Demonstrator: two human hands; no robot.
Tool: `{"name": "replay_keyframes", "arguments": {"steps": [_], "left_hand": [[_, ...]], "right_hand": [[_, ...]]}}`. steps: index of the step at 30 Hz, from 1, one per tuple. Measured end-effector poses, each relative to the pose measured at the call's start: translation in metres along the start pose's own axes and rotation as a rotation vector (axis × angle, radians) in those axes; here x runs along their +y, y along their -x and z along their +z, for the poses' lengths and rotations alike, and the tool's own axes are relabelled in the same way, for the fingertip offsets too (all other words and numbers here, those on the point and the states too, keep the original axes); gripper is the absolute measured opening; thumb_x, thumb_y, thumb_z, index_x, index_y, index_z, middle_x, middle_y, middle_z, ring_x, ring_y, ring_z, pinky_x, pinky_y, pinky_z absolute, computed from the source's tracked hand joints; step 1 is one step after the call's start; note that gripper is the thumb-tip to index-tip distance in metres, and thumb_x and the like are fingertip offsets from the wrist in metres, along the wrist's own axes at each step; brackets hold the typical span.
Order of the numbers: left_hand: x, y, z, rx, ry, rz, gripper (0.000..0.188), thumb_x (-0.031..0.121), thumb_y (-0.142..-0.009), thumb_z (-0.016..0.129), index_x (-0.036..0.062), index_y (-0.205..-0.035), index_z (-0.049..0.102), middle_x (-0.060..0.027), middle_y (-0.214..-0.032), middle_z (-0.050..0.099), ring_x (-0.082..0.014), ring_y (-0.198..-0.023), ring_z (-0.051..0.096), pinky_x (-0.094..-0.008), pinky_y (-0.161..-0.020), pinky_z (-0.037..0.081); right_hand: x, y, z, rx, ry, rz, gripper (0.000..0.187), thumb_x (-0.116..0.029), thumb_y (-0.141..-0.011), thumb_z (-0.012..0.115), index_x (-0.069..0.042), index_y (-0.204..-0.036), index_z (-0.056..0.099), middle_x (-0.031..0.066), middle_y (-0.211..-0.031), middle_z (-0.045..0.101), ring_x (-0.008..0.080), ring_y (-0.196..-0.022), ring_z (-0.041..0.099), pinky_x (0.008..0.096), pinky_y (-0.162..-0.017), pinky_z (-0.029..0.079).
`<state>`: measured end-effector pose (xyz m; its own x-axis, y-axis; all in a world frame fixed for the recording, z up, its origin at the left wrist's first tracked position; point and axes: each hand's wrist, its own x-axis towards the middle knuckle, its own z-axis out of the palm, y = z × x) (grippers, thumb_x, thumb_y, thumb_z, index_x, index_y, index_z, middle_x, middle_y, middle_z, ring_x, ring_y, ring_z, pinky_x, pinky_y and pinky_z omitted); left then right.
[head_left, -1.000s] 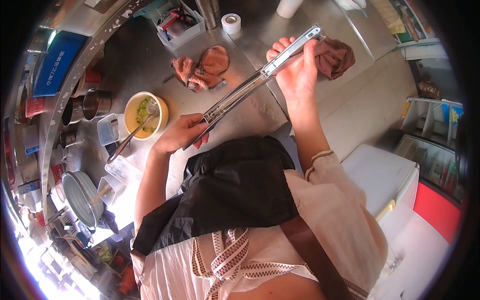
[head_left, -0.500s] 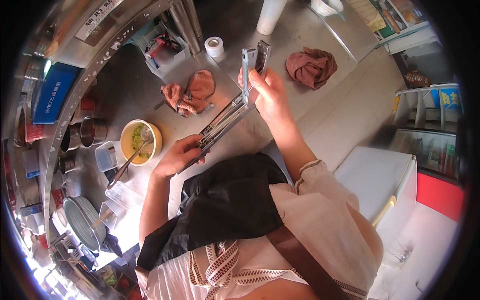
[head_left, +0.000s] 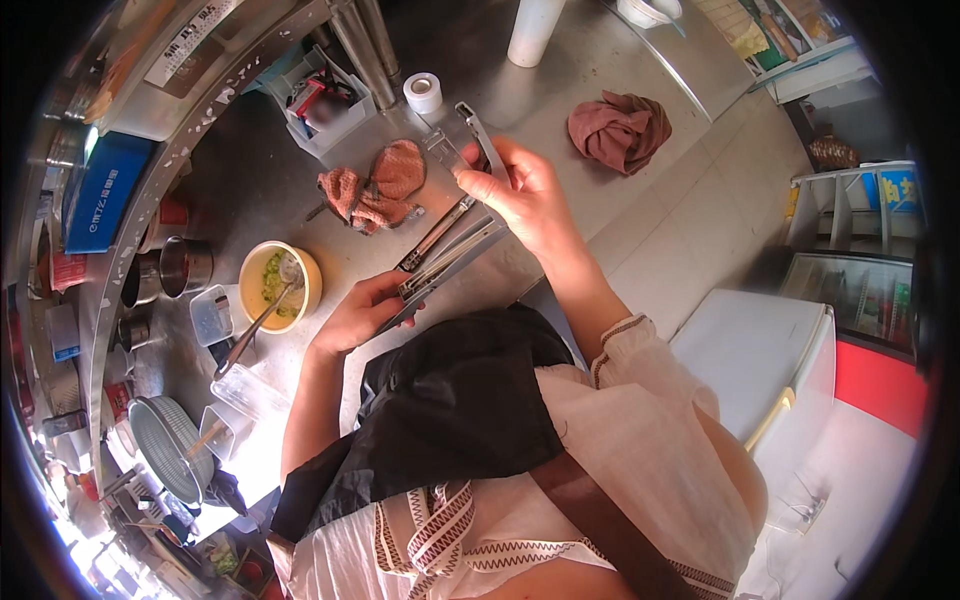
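Both hands hold a long, narrow metal device [head_left: 458, 252] slantwise above the metal counter. It looks like an opened stapler, with a channel and a thin rod along its length. My left hand [head_left: 355, 312] is closed round its near end. My right hand [head_left: 525, 200] pinches a silver channel-shaped arm [head_left: 484, 140] at the far end, with a smaller metal strip [head_left: 443, 150] beside it. Where these join the long body is partly hidden by my fingers. Beyond the device lies a crumpled reddish cloth [head_left: 372, 190].
A yellow bowl [head_left: 308, 262] with green food and a spoon stands to the left, near clear plastic containers [head_left: 212, 315]. Behind are a grey bin [head_left: 350, 118], a white roll [head_left: 423, 94], a white cylinder [head_left: 537, 35] and a maroon cloth [head_left: 620, 133]. A white chest [head_left: 745, 335] stands right.
My right hand has tilted the far arm leftward, so its parts now spread apart and point up and left. My left hand keeps its hold with little movement.
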<state>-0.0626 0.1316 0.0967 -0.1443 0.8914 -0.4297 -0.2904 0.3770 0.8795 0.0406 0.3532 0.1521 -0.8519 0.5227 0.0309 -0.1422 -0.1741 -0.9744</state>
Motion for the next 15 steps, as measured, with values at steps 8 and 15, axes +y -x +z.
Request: {"name": "replay_keyframes", "arguments": {"steps": [8, 15], "left_hand": [[0.008, 0.006, 0.005, -0.060, 0.215, 0.048, 0.041, 0.018, -0.079, 0.046, -0.0089, -0.110, 0.048, -0.0147, -0.095, 0.058, -0.0204, -0.083, 0.058, -0.0298, -0.079, 0.044], [0.024, 0.011, 0.020, -0.125, 0.285, 0.245, 0.053, 0.043, -0.085, 0.050, -0.0066, -0.103, 0.053, -0.0105, -0.088, 0.059, -0.0166, -0.084, 0.054, -0.0263, -0.078, 0.042]], "right_hand": [[0.005, -0.003, -0.022, -0.088, -0.179, 0.023, 0.022, -0.011, -0.080, 0.064, 0.001, -0.096, 0.056, 0.0024, -0.083, 0.058, 0.0109, -0.078, 0.053, 0.0242, -0.074, 0.041], [0.003, 0.007, -0.024, -0.153, -0.224, 0.007, 0.022, -0.008, -0.077, 0.068, 0.000, -0.096, 0.058, 0.0031, -0.083, 0.060, 0.0099, -0.079, 0.055, 0.0225, -0.073, 0.042]]}}
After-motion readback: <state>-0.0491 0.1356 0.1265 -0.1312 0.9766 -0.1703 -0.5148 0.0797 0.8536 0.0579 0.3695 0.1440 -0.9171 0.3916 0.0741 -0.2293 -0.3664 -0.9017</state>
